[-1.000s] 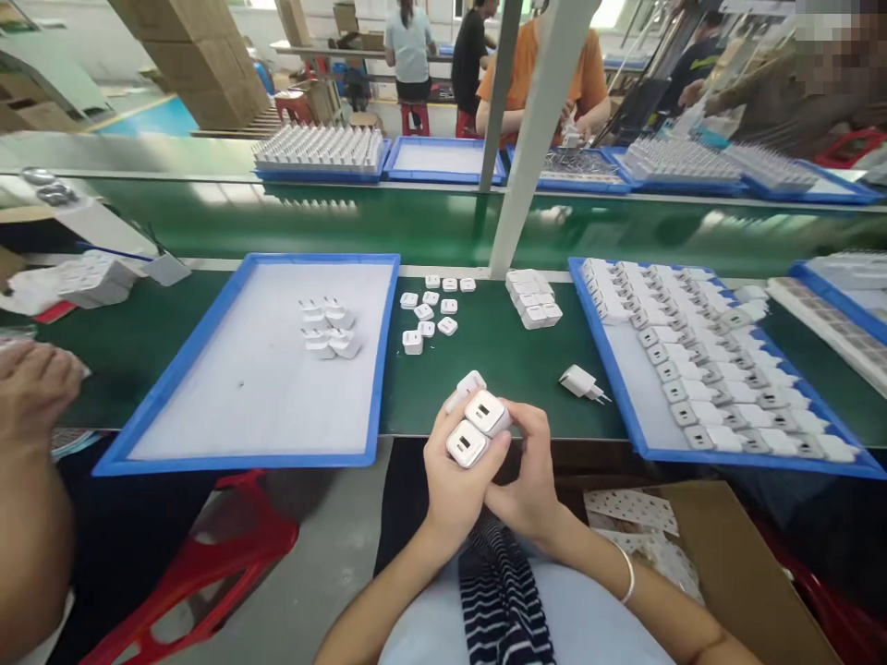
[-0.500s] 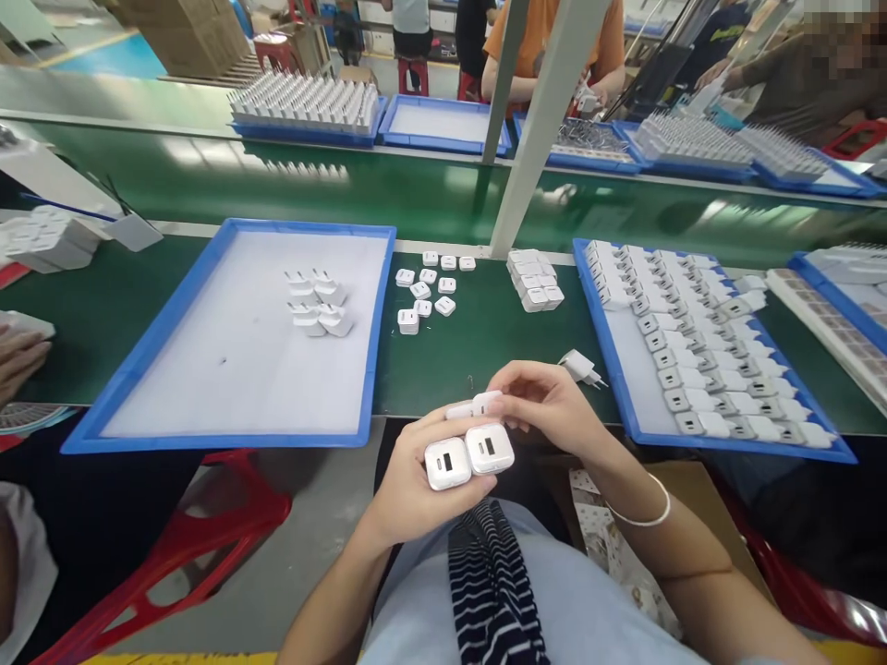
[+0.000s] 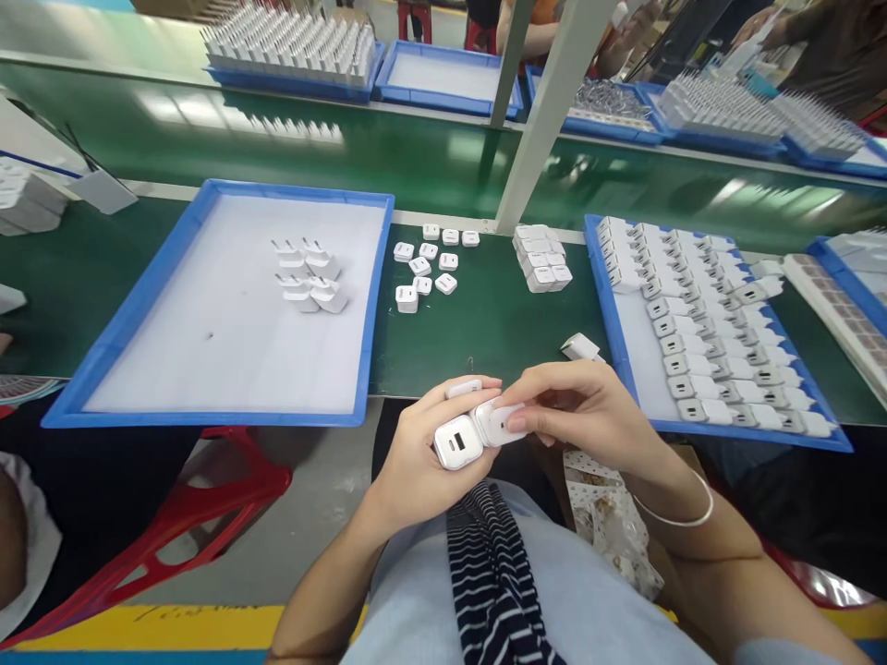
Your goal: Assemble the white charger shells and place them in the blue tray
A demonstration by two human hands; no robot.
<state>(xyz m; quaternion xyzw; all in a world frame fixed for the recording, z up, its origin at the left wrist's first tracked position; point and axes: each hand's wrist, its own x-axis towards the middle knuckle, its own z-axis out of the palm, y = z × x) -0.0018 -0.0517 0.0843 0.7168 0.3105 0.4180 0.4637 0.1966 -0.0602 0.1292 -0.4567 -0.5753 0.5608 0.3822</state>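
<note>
My left hand [image 3: 419,466] is wrapped around two white USB charger plugs side by side. The nearer charger plug [image 3: 454,447] turns its face with two ports up toward me. A small white cap [image 3: 463,389] is pinched between the fingers of that same hand. My right hand [image 3: 586,411] holds another white cap [image 3: 500,421] by thumb and fingers, against the face of the second plug, which is mostly covered. Just beyond my right hand, a loose charger plug [image 3: 580,347] lies on the green table.
Several white caps [image 3: 419,266] lie scattered beyond my hands, beside stacked white pieces [image 3: 541,259]. At left, a blue-rimmed tray [image 3: 173,369] carries several upright plugs [image 3: 309,275]. At right, another blue-rimmed tray [image 3: 641,392] holds rows of plugs. A metal post [image 3: 537,139] rises behind.
My right hand has brought the cap from the left fingers onto the face of the right-hand plug, covering its ports. The view has tilted down slightly.
</note>
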